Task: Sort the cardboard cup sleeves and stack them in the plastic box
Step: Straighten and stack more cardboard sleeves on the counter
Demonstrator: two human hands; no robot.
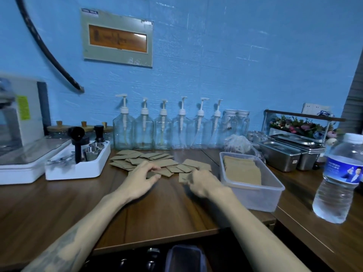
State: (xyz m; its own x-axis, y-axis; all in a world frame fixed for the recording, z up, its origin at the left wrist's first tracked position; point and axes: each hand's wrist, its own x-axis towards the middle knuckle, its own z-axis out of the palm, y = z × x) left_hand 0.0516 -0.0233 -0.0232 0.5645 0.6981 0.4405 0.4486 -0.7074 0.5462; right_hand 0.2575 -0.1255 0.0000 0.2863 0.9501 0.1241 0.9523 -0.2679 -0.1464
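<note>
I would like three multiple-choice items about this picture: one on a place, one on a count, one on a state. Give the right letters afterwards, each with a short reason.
1. Where does the plastic box stand, seen from the loose cup sleeves?
A. to their left
B. to their right
C. behind them, at the wall

2. How many pump bottles stand along the wall?
A. three
B. six
C. nine

3. What is the state of the plastic box?
A. holding a stack of sleeves
B. holding nothing
C. closed with a lid

Answers:
1 B, the box stands at the right end of the pile, beside the right hand.
2 B, six white pump heads show in a row.
3 A, brown sleeves lie stacked inside the open box.
</note>
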